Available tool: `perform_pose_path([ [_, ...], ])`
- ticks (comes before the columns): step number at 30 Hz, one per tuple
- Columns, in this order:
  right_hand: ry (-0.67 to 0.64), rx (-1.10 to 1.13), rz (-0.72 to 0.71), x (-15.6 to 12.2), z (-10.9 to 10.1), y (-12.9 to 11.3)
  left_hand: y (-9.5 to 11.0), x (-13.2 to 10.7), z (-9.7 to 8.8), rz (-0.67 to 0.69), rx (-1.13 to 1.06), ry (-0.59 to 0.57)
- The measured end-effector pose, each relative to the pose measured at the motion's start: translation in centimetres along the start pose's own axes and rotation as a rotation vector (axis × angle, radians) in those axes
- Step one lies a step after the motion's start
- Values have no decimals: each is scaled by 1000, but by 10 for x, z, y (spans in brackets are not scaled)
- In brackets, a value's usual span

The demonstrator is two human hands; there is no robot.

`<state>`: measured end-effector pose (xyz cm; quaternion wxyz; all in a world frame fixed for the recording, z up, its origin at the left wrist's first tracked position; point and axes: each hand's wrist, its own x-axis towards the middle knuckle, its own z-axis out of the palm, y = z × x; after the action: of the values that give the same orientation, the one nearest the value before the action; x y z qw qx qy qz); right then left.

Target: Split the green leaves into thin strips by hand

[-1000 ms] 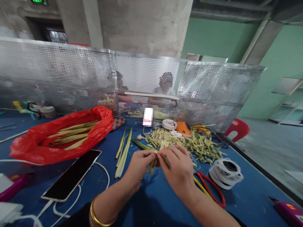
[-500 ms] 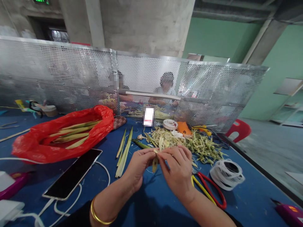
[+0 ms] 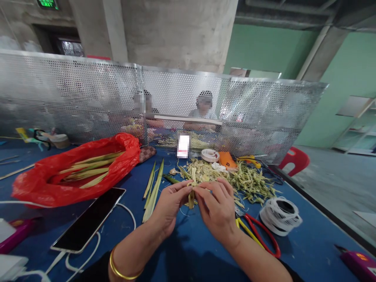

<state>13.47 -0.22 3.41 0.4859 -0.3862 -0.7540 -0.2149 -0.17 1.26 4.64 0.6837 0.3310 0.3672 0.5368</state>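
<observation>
Both hands meet above the blue table, pinching one small piece of pale green-yellow leaf strip (image 3: 191, 200). My left hand (image 3: 169, 203) grips it from the left between thumb and forefinger. From the right, my right hand (image 3: 217, 207) pinches the same strip, its other fingers curled. One end of the strip hangs below the fingertips, and pale ends show above them. Just behind the hands lies a heap of leaf scraps (image 3: 252, 180). Several long leaf strips (image 3: 154, 192) rest left of my left hand. Pliers with red and yellow handles (image 3: 261, 235) lie beside my right forearm.
A red plastic bag (image 3: 32, 186) holding long leaves stands at the left, near a phone (image 3: 88, 221) with a white cable. At the right are a white spool (image 3: 280, 215) and a purple tool (image 3: 357, 260). A perforated metal screen (image 3: 176, 90) borders the table's back; two people sit beyond it.
The fingers have shifted slightly on the leaf strip, and more pale ends show above the fingertips. The whole view has moved a little.
</observation>
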Motion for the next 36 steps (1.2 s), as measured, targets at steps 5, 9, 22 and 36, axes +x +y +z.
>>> perform_pose_path([
  [5, -114, -85, -414, -9, 0, 6, 1, 1, -1, 11, 10, 23],
  [9, -77, -36, -337, -8, -4, 1, -2, -1, 1, 18, 76, 0],
  [22, -260, 495, 732, 9, -4, 6, 2, -4, 2, 111, 251, -46],
  [36, -226, 471, 686, 8, -2, 5, -2, -1, 0, -26, 147, -15],
])
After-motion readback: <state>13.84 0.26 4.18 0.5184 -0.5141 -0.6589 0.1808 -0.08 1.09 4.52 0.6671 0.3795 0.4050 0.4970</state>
